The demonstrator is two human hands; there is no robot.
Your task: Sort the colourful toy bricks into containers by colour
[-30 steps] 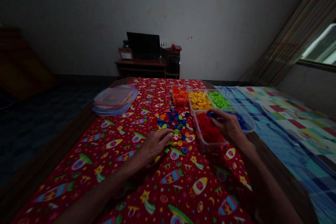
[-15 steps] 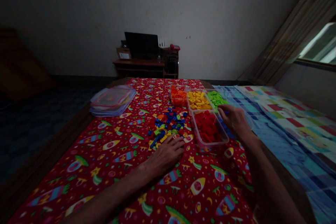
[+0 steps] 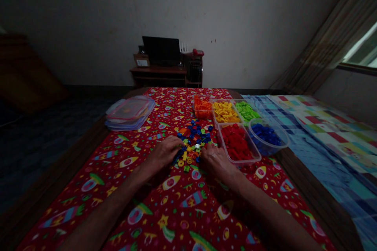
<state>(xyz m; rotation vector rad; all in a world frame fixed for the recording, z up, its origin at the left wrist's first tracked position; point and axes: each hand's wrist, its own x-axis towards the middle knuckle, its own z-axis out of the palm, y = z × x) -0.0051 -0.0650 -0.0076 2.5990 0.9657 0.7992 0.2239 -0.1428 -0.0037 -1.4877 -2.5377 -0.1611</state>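
A pile of small mixed-colour toy bricks (image 3: 194, 137) lies on the red patterned cloth (image 3: 165, 204). My left hand (image 3: 162, 154) rests at the pile's near left edge, fingers curled into the bricks. My right hand (image 3: 215, 160) sits at the pile's near right edge, fingers bent down onto the pieces. What either hand pinches is too dim to make out. To the right stand clear tubs of red bricks (image 3: 237, 143), orange bricks (image 3: 202, 108), yellow bricks (image 3: 224, 112) and green bricks (image 3: 246, 110), and a round bowl of blue bricks (image 3: 267, 135).
A stack of clear lids (image 3: 129, 113) lies at the cloth's far left. A checked blue cloth (image 3: 318, 133) covers the surface to the right. A dark desk with a monitor (image 3: 165, 64) stands against the back wall. The room is dim.
My right hand has come back from the blue-brick bowl to the near right edge of the loose pile. My left hand has shifted up and left to the pile's left edge.
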